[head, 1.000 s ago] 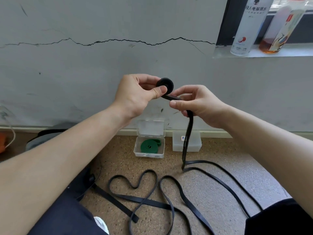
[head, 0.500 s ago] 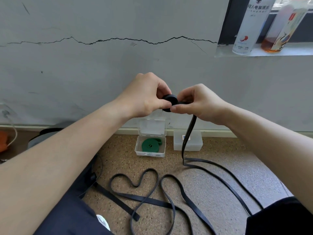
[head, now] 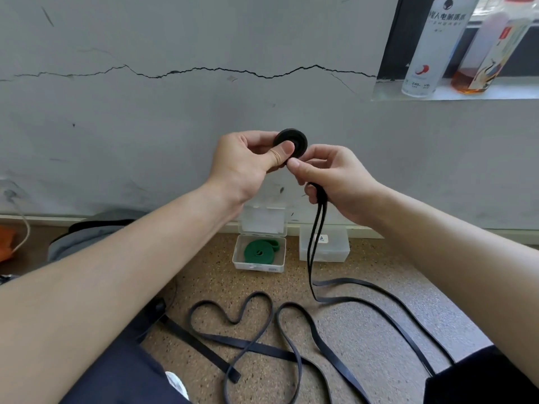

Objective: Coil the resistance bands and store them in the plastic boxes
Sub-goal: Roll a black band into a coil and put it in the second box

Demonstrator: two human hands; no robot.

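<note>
Two bare hands in my feed, one band half wound. Nearest: loose loops of the black band (head: 204,349) on the speckled floor (head: 204,272). Middle: my left hand (head: 245,167) pinches the black coil (head: 296,139) between thumb and fingers; my right hand (head: 338,182), just beside it, grips the doubled strand hanging to the floor. Beyond: open plastic box (head: 258,266) holding a coiled green band (head: 258,252); closed plastic box (head: 331,249) just to its right, both at the foot of the cracked wall (head: 175,112). Farthest: white bottle (head: 431,45) and amber-filled bottle (head: 490,53) on the sill.
</note>
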